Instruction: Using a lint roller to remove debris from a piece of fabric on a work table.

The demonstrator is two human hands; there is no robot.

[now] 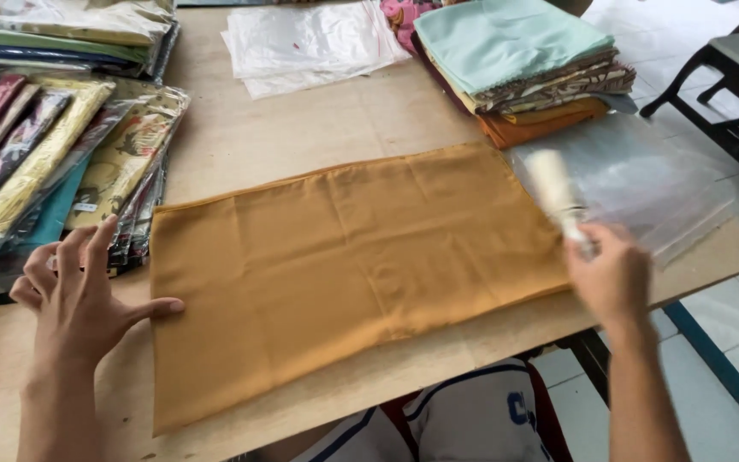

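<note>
A folded mustard-orange cloth [352, 265] lies flat on the wooden table [301, 128]. My left hand [83, 295] hovers at the cloth's left edge, fingers spread, thumb touching the fabric. My right hand [613, 274] is at the cloth's right edge and grips the handle of a pale, blurred roller-like tool [553, 192], which points up and away over the corner of the cloth and a clear plastic bag [635, 184].
Packaged cloths in plastic [62, 162] are stacked at the left. Empty clear bags [310, 43] lie at the back. A pile of folded fabrics [523, 68] stands at the back right. A dark chair [737, 85] is on the tiled floor to the right.
</note>
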